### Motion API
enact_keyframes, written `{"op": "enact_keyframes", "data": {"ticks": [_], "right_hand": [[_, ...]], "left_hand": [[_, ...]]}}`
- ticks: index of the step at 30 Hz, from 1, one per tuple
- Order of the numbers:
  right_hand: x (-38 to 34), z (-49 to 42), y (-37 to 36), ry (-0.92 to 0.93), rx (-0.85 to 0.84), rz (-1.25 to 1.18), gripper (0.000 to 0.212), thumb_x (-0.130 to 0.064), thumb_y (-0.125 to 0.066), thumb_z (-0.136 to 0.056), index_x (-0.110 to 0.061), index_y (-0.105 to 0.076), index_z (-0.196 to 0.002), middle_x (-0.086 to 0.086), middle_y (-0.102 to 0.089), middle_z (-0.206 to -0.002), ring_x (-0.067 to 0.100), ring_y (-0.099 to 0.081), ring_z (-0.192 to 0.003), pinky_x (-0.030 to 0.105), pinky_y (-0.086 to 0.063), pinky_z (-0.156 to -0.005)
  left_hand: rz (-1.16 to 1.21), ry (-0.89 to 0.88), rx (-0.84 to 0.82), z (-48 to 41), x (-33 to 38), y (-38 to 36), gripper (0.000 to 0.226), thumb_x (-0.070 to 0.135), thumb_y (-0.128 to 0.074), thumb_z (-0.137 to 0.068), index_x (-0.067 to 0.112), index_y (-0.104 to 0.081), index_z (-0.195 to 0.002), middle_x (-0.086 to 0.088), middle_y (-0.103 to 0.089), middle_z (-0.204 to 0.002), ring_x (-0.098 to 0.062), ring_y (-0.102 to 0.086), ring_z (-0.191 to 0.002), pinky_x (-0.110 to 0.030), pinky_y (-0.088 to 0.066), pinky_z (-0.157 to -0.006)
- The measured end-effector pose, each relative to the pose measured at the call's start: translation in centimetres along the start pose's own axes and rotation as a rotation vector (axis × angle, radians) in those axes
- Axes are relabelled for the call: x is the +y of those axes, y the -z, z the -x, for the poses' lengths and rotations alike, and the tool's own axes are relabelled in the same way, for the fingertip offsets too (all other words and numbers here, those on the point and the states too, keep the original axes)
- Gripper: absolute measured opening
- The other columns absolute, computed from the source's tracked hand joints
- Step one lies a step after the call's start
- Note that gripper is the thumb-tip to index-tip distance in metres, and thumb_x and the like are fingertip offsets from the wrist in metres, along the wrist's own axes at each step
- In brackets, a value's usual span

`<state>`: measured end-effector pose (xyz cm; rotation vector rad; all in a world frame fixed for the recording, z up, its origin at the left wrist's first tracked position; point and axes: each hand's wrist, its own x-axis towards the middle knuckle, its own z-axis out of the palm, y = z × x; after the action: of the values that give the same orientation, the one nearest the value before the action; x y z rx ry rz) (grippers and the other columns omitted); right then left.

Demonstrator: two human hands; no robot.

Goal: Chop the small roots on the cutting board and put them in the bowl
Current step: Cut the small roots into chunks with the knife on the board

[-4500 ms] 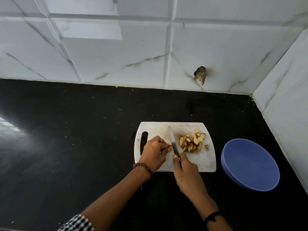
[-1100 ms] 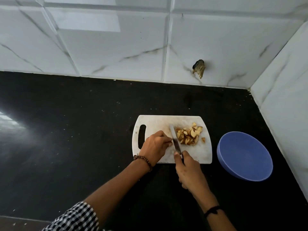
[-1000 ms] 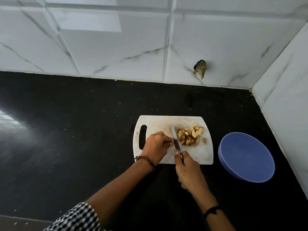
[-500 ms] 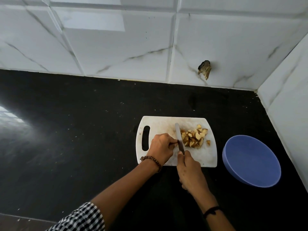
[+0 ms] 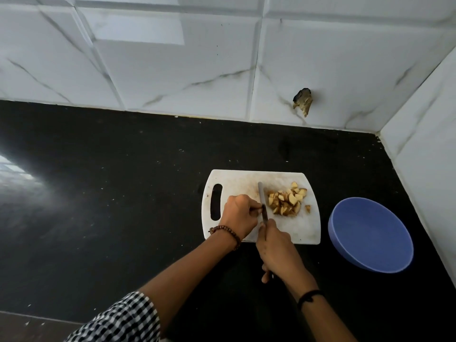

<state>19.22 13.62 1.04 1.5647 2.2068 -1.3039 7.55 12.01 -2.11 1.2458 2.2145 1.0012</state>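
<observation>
While the black counter (image 5: 98, 193) holds the white cutting board (image 5: 301, 230) near the empty blue bowl (image 5: 370, 235), the right hand (image 5: 278, 250) curls round the knife (image 5: 262, 196). The left hand (image 5: 240, 215) has curled fingers beside the blade; what they hold is hidden. The chopped roots (image 5: 286, 202) sit piled on the board.

The tan root stub that showed past the left hand's (image 5: 238, 215) fingertips (image 5: 256, 209) 4.5 s ago no longer shows; they now touch the knife (image 5: 262, 198) blade. The blade, which lay against the chopped pile (image 5: 286, 202) a second ago, stands just left of it. The cutting board (image 5: 237, 180) and bowl (image 5: 370, 233) sit slightly higher in the frame.
</observation>
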Motion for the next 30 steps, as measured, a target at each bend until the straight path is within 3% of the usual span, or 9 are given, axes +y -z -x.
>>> {"op": "enact_keyframes", "data": {"ticks": [6, 10, 13, 17, 21, 24, 26, 28, 30], "right_hand": [[0.9, 1.6, 0.0, -0.052, -0.084, -0.021, 0.021, -0.038, -0.029, -0.106, -0.023, -0.040, -0.113, 0.008, -0.061, -0.095, 0.020, -0.066, -0.062, 0.040, -0.063, -0.063], [1.5, 2.9, 0.0, -0.027, -0.091, 0.015, 0.023, -0.041, -0.027, -0.106, -0.022, -0.040, -0.110, 0.005, -0.057, -0.095, 0.017, -0.065, -0.064, 0.033, -0.061, -0.059], [1.9, 3.7, -0.2, -0.026, -0.090, 0.044, 0.023, -0.043, -0.027, -0.106, -0.024, -0.038, -0.108, 0.003, -0.055, -0.095, 0.019, -0.068, -0.075, 0.040, -0.062, -0.071], [2.5, 4.5, -0.4, -0.035, -0.083, 0.071, 0.024, -0.044, -0.025, -0.106, -0.025, -0.038, -0.111, 0.002, -0.053, -0.097, 0.019, -0.067, -0.079, 0.040, -0.061, -0.075], [3.1, 5.1, -0.4, -0.055, -0.064, 0.086, 0.023, -0.045, -0.025, -0.105, -0.027, -0.039, -0.108, 0.002, -0.056, -0.098, 0.019, -0.066, -0.083, 0.043, -0.060, -0.081], [3.3, 5.7, -0.3, -0.057, -0.014, 0.101, 0.025, -0.043, -0.027, -0.106, -0.025, -0.043, -0.110, 0.000, -0.058, -0.095, 0.015, -0.065, -0.078, 0.038, -0.060, -0.075], [3.3, 5.9, -0.2, -0.042, 0.033, 0.053, 0.027, -0.041, -0.029, -0.106, -0.022, -0.047, -0.112, 0.002, -0.060, -0.093, 0.013, -0.065, -0.071, 0.031, -0.060, -0.063], [3.1, 6.0, 0.0, -0.026, 0.061, -0.015, 0.027, -0.041, -0.031, -0.106, -0.022, -0.049, -0.113, 0.004, -0.061, -0.090, 0.013, -0.065, -0.063, 0.024, -0.056, -0.051], [2.8, 5.6, 0.0, -0.011, 0.077, -0.042, 0.026, -0.042, -0.031, -0.106, -0.025, -0.049, -0.113, 0.005, -0.062, -0.088, 0.014, -0.065, -0.060, 0.023, -0.055, -0.049]], "left_hand": [[0.023, 0.027, 0.023, 0.1, 0.1, -0.1, 0.018, 0.005, -0.066, -0.085, 0.007, -0.074, -0.102, -0.005, -0.073, -0.098, -0.012, -0.067, -0.089, -0.020, -0.052, -0.088], [0.012, 0.020, 0.056, 0.3, 0.1, -0.4, 0.018, 0.007, -0.066, -0.086, 0.008, -0.074, -0.101, -0.004, -0.073, -0.099, -0.012, -0.067, -0.089, -0.013, -0.048, -0.085], [0.012, 0.030, 0.088, 0.3, 0.1, -0.6, 0.017, 0.008, -0.066, -0.085, 0.008, -0.075, -0.100, -0.005, -0.073, -0.098, -0.014, -0.067, -0.088, -0.016, -0.051, -0.085], [-0.018, 0.040, 0.091, 0.2, 0.2, -0.8, 0.018, 0.008, -0.065, -0.086, 0.009, -0.075, -0.100, -0.004, -0.073, -0.098, -0.014, -0.067, -0.089, -0.027, -0.054, -0.088], [-0.023, 0.059, 0.093, 0.2, 0.4, -0.8, 0.017, 0.009, -0.065, -0.086, 0.011, -0.074, -0.101, -0.004, -0.072, -0.099, -0.013, -0.066, -0.090, -0.024, -0.054, -0.087], [-0.038, 0.061, 0.070, 0.2, 0.3, -0.9, 0.019, 0.010, -0.064, -0.088, 0.010, -0.072, -0.105, -0.004, -0.071, -0.103, -0.014, -0.066, -0.093, -0.022, -0.053, -0.088], [-0.069, 0.028, 0.040, 0.2, 0.1, -0.6, 0.020, 0.013, -0.064, -0.089, 0.011, -0.071, -0.107, -0.005, -0.070, -0.104, -0.014, -0.065, -0.092, -0.024, -0.053, -0.088], [-0.132, -0.024, 0.029, 0.3, -0.4, 0.0, 0.023, 0.020, -0.066, -0.089, 0.013, -0.069, -0.111, -0.003, -0.067, -0.103, -0.011, -0.062, -0.087, -0.023, -0.053, -0.083], [-0.198, -0.062, 0.039, 0.4, -1.0, 0.8, 0.028, 0.025, -0.067, -0.087, 0.017, -0.066, -0.114, 0.000, -0.061, -0.104, -0.008, -0.057, -0.084, -0.020, -0.050, -0.076]]}}
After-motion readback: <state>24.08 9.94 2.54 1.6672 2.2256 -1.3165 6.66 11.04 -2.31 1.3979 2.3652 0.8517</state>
